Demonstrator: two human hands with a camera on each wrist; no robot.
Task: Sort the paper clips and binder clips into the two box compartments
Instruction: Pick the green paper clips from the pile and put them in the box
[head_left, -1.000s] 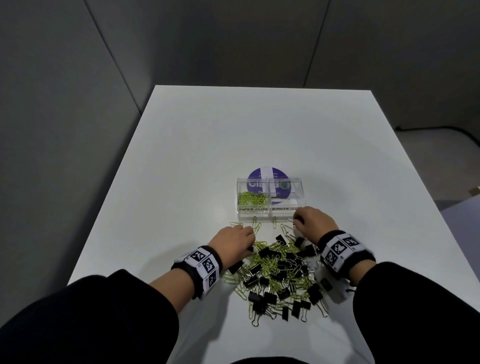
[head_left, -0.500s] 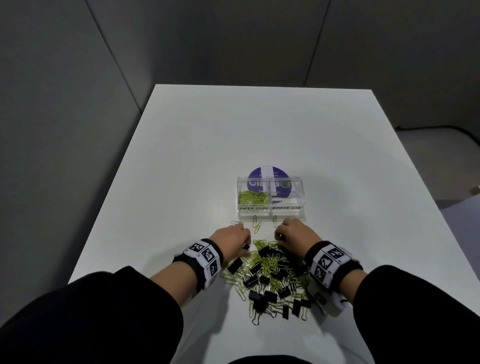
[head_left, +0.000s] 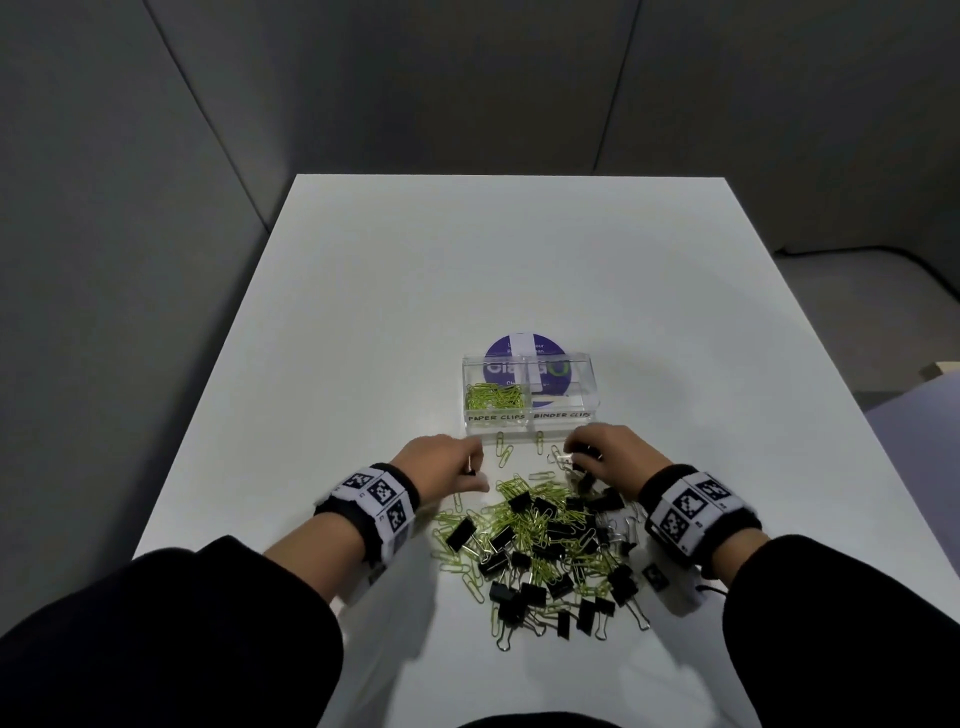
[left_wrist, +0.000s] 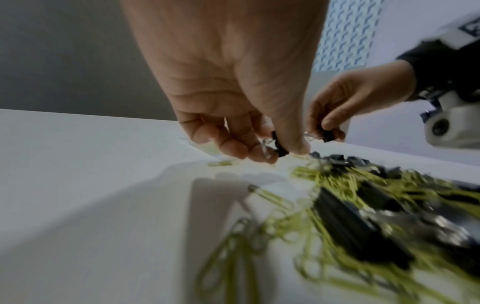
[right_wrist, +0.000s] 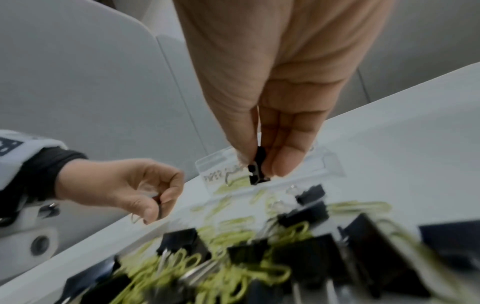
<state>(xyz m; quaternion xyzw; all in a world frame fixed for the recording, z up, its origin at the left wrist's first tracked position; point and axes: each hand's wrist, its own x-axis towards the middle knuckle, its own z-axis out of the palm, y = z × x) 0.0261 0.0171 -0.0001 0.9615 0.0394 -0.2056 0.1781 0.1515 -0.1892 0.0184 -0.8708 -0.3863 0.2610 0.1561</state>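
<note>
A clear two-compartment box (head_left: 589, 387) sits mid-table, labelled for paper clips on the left and binder clips on the right. Green paper clips (head_left: 493, 397) lie in its left compartment. A mixed pile (head_left: 545, 540) of black binder clips and green paper clips is spread in front of it. My left hand (head_left: 447, 462) pinches a black binder clip (left_wrist: 279, 144) just left of the pile's far edge. My right hand (head_left: 602, 457) pinches another black binder clip (right_wrist: 257, 166) above the pile, just in front of the box.
A purple round sticker (head_left: 524, 345) lies under and behind the box. A few loose paper clips (head_left: 504, 452) lie between the box and the pile. The white table (head_left: 467, 260) ends at grey partition walls on the left and far side.
Both hands have lifted off the pile's far edge, each with a binder clip pinched. The right hand has moved toward the box front; the left has shifted slightly left.
</note>
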